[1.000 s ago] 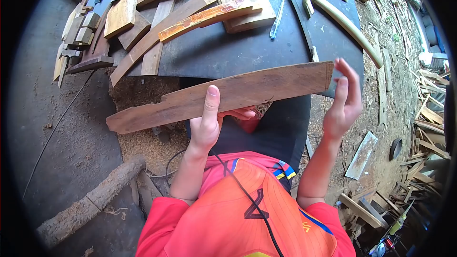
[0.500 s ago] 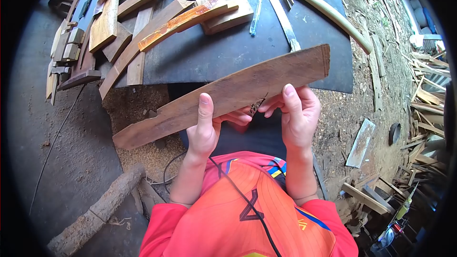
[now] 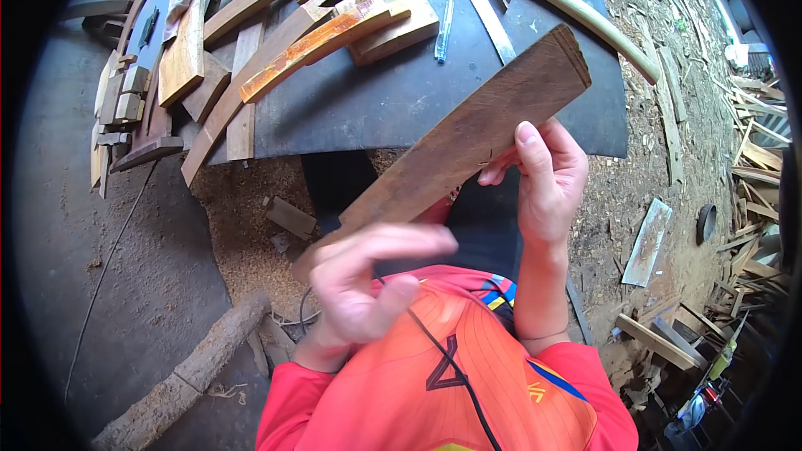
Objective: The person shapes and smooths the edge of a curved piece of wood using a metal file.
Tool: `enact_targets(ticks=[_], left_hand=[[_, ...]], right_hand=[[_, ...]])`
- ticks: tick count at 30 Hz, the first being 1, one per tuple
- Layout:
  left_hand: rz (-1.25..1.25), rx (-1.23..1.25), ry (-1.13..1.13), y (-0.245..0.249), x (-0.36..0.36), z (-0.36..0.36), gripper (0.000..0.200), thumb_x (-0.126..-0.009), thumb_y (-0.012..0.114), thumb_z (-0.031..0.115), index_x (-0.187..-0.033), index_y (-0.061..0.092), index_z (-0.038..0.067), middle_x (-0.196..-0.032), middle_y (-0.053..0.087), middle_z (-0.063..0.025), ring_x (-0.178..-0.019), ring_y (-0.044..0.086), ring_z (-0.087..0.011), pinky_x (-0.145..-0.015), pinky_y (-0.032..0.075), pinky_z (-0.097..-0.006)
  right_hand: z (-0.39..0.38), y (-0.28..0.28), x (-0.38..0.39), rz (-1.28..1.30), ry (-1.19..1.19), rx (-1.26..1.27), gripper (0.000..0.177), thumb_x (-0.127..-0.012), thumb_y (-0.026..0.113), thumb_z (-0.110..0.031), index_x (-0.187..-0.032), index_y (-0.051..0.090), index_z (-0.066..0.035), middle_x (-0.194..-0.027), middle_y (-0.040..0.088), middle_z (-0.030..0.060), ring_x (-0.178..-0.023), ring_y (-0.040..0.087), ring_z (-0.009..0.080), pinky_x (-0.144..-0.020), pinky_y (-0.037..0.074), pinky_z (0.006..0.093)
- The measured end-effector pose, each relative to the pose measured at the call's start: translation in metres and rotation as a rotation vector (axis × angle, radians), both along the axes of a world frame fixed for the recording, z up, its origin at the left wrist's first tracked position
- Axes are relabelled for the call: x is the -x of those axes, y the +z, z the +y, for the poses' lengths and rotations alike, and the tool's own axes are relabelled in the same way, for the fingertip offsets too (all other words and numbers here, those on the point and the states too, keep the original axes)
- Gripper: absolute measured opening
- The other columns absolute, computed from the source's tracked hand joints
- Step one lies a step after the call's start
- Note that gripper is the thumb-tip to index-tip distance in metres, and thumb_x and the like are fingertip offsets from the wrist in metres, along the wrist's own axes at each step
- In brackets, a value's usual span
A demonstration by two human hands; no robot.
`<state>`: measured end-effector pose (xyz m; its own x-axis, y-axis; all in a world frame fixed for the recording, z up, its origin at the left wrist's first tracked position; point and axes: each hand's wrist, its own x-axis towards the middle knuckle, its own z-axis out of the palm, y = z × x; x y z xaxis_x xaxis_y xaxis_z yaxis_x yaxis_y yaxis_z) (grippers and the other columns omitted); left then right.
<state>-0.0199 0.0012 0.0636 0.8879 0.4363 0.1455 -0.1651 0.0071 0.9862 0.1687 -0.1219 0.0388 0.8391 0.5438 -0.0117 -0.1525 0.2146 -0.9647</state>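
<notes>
Right hand (image 3: 547,188) pinches the tilted plank (image 3: 468,138) mid-length above the lap (image 3: 476,234), left hand (image 3: 368,284), blurred and unclasped, hovers at its lower end: seemingly an inspection turn, requiring 1 steadying left-hand grip.

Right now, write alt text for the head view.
The right hand grips a wooden board tilted up to the right; the blurred left hand is open by its lower end. Wood offcuts lie on a dark table beyond.

Worktop (image 3: 393,96) bears wood offcuts (image 3: 251,63), pen (image 3: 444,21) (blue), hammer (image 3: 576,7).
</notes>
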Motion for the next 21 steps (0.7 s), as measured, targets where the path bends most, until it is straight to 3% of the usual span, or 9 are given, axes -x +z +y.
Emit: enact_targets(ticks=[1,3,4,5,7,9,11,16,21], left_hand=[[-0.103,-0.218,0.237,-0.002,-0.007,0.0,0.04,-0.097,0.072,0.024,-0.122,0.069,-0.008,-0.116,0.074,-0.0229,-0.113,0.072,-0.0322,-0.102,0.055,-0.0425],[-0.007,-0.702,0.309,0.004,-0.018,0.025,0.046,-0.093,0.076,0.021,-0.127,0.066,-0.007,-0.126,0.071,-0.0224,-0.12,0.069,-0.0338,-0.107,0.052,-0.043],[0.119,-0.614,0.297,0.007,-0.022,0.024,0.05,-0.089,0.08,0.018,-0.13,0.064,-0.006,-0.134,0.067,-0.0227,-0.126,0.066,-0.0336,-0.11,0.049,-0.0423],[0.214,-0.397,0.289,0.002,-0.025,0.02,0.051,-0.088,0.082,0.017,-0.131,0.064,-0.004,-0.127,0.07,-0.0209,-0.119,0.069,-0.0291,-0.104,0.052,-0.0399],[0.305,-0.263,0.126,-0.009,-0.025,0.024,0.048,-0.089,0.083,0.017,-0.129,0.065,-0.003,-0.114,0.075,-0.0183,-0.107,0.073,-0.0221,-0.094,0.056,-0.0359],[0.436,-0.05,0.048,-0.009,-0.024,0.02,0.028,-0.097,0.075,0.015,-0.117,0.068,-0.004,-0.086,0.077,-0.011,-0.077,0.074,-0.0128,-0.069,0.057,-0.028],[0.471,0.144,0.012,-0.017,-0.019,0.017,0.024,-0.101,0.072,0.018,-0.112,0.068,-0.003,-0.081,0.075,-0.0092,-0.07,0.072,-0.01,-0.061,0.056,-0.0264],[0.492,0.201,0.09,-0.032,-0.011,0.015,0.025,-0.101,0.072,0.021,-0.11,0.069,-0.002,-0.078,0.075,-0.0072,-0.068,0.071,-0.0091,-0.059,0.056,-0.0263],[0.517,0.153,0.105,-0.042,-0.006,0.017,0.024,-0.102,0.07,0.021,-0.111,0.068,-0.001,-0.082,0.074,-0.0075,-0.071,0.071,-0.0102,-0.06,0.057,-0.0266]], right_hand=[[0.001,0.001,-0.001,0.002,0.012,-0.008,0.023,-0.105,0.064,-0.017,-0.1,0.068,0.004,-0.079,0.072,0.0094,-0.061,0.069,0.0142,-0.056,0.053,0.025],[0.003,0.002,-0.003,0.006,0.034,-0.029,0.023,-0.105,0.064,-0.017,-0.099,0.068,0.004,-0.078,0.071,0.0091,-0.061,0.069,0.0142,-0.056,0.053,0.0247],[0.003,0.001,-0.004,0.01,0.044,-0.04,0.023,-0.105,0.064,-0.017,-0.098,0.068,0.004,-0.077,0.071,0.0089,-0.061,0.069,0.0141,-0.055,0.052,0.0246],[0.004,0.0,-0.004,0.014,0.055,-0.05,0.023,-0.105,0.064,-0.018,-0.098,0.068,0.004,-0.077,0.071,0.0087,-0.061,0.069,0.0141,-0.055,0.052,0.0245],[0.006,0.001,-0.002,0.009,0.052,-0.023,0.023,-0.105,0.064,-0.017,-0.097,0.068,0.004,-0.076,0.071,0.0082,-0.061,0.069,0.0137,-0.055,0.052,0.0244],[0.006,-0.001,0.0,-0.003,0.057,0.0,0.022,-0.105,0.064,-0.016,-0.097,0.068,0.003,-0.076,0.071,0.008,-0.061,0.068,0.0132,-0.055,0.052,0.0242],[0.003,-0.003,0.001,-0.028,0.075,0.019,0.021,-0.105,0.065,-0.016,-0.098,0.069,0.004,-0.077,0.071,0.008,-0.061,0.068,0.0125,-0.056,0.051,0.0238],[-0.001,-0.004,-0.007,0.001,0.098,0.112,0.019,-0.105,0.065,-0.014,-0.112,0.069,0.003,-0.085,0.075,0.0086,-0.069,0.068,0.0104,-0.061,0.051,0.0228],[-0.005,0.005,-0.015,-0.124,0.038,0.227,0.017,-0.104,0.066,-0.014,-0.109,0.072,0.001,-0.084,0.074,0.007,-0.069,0.067,0.0089,-0.062,0.05,0.0221]])
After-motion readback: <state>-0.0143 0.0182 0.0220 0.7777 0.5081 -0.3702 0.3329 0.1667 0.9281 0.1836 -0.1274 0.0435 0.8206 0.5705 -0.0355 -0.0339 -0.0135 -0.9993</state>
